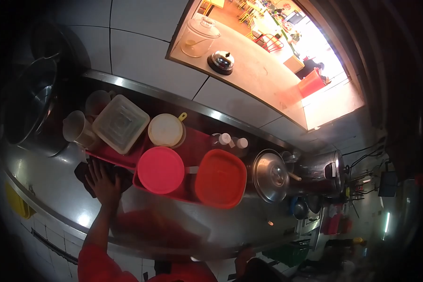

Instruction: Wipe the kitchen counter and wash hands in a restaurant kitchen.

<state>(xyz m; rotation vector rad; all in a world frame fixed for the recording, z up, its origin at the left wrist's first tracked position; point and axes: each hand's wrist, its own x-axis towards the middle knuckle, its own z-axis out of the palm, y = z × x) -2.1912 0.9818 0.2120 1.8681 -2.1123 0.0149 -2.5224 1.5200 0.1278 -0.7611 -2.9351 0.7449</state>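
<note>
My left hand (104, 183) lies palm down with fingers spread on a dark cloth (86, 174), pressing it to the stainless steel counter (144, 201). The cloth is bunched beside a dark red tray (130, 162). My right hand (245, 259) is low in the picture near the counter's front edge, dim and blurred; its fingers are hard to make out. On the tray stand a container with a pink round lid (161, 170), one with a red-orange lid (221, 178), a square translucent-lidded box (121, 124) and a round tub with a whitish lid (166, 130).
Plastic jugs (75, 127) and a large metal pot (31, 105) stand left. White-capped bottles (225, 139), a lidded steel pot (270, 176) and a larger pot (315, 172) are to the right. A service bell (221, 62) sits on the hatch ledge (253, 81).
</note>
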